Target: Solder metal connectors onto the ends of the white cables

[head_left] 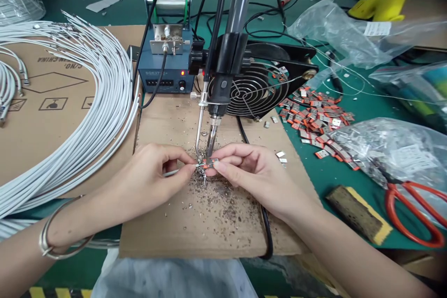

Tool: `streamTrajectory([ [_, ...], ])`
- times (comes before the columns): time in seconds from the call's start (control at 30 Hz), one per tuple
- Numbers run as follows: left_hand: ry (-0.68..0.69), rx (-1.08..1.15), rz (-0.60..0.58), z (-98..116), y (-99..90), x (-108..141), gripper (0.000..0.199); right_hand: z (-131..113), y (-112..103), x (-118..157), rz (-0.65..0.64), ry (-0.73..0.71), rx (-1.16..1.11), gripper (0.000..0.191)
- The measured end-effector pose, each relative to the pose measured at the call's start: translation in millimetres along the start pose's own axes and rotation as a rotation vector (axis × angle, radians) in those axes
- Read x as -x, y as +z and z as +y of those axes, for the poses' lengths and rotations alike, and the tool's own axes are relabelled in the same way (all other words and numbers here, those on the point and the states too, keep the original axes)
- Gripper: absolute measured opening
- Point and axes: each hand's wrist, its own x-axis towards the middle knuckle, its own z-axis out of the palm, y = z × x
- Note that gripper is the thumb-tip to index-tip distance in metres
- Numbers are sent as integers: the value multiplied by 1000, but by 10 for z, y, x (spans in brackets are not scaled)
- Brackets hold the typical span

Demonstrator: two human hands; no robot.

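My left hand [167, 167] pinches the end of a white cable [171, 173] between thumb and fingers. In my right hand [244, 165] is a small USB connector [212, 162], metal with an orange-red part, gripped at its right side. Cable end and connector meet under the tip of a mounted soldering iron [211, 139]. A thin solder feed tube [199, 135] comes down just left of that tip. Whether the wires are joined to the connector is too small to tell. Solder bits litter the cardboard [167, 228] below.
A bundle of white cables [115, 84] curves along the left. Behind the iron stand a blue solder feeder [164, 67], a solder spool [170, 1] and a fan [256, 88]. At right lie piled connectors [314, 121], a plastic bag [394, 149], a sponge [358, 214] and red-handled scissors [394, 214].
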Motion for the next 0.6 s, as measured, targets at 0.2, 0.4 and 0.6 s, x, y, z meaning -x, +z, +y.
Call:
streamTrajectory([
  [0.2,3,-35,2,3,14,11,18,-15,14,5,7,0,38,15],
  [0.4,17,-25,-1,29,-3,8,20,-14,12,-12,-12,-13,45,9],
  [0.6,8,-23,5,28,0,20,20,-7,4,-27,-24,3,37,9],
])
